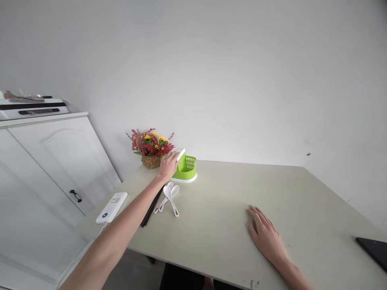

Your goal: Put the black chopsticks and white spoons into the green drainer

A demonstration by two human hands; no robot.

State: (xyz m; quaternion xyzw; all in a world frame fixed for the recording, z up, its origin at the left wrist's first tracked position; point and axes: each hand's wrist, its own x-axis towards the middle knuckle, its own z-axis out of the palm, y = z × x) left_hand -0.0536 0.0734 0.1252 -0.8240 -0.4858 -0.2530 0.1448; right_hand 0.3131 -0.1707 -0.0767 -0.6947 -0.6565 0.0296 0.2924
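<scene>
At the back of the table, my left hand (169, 166) grips a white slatted lid (181, 153), which sits tilted at the top of a green plastic cutlery holder (186, 174) with a white base. Part of the holder is hidden behind that hand. Just in front of it lie several white spoons (171, 197), crossing one another, and beside them dark chopsticks (150, 212), partly covered by my left forearm. My right hand (264, 230) rests palm down on the right half of the table, fingers stretched out and holding nothing.
A wicker basket of artificial flowers (151, 161) stands at the back left, close to the holder. A white power bank (111, 207) with a cable lies near the left edge. A black flat device (373, 251) is at the far right. White cabinets (60, 161) flank the table (211, 225).
</scene>
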